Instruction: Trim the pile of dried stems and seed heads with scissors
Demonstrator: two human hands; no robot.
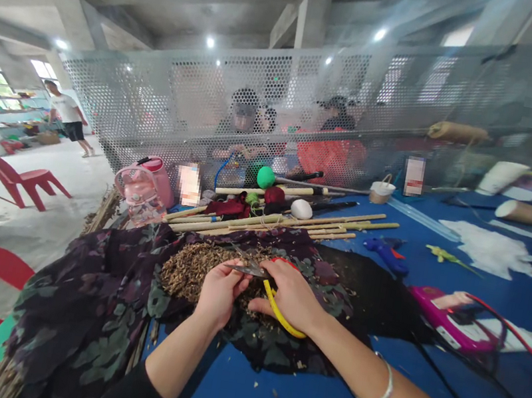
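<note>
My right hand grips a pair of scissors with a yellow handle loop and a bit of red; their dark blades point left. Just left of the blades, my left hand is closed in a pinch, and what sits between its fingertips is too small to make out. The blades reach its fingertips. Both hands are over a heap of brown dried plant pieces. Under the heap spreads a dark floral cloth, partly hanging over the table's left side.
Several bamboo sticks lie behind the heap, with green, dark red and white balls around them. A blue glue gun and a magenta power box with cables lie right. A perforated metal screen stands behind; people sit beyond it. Red chairs are left.
</note>
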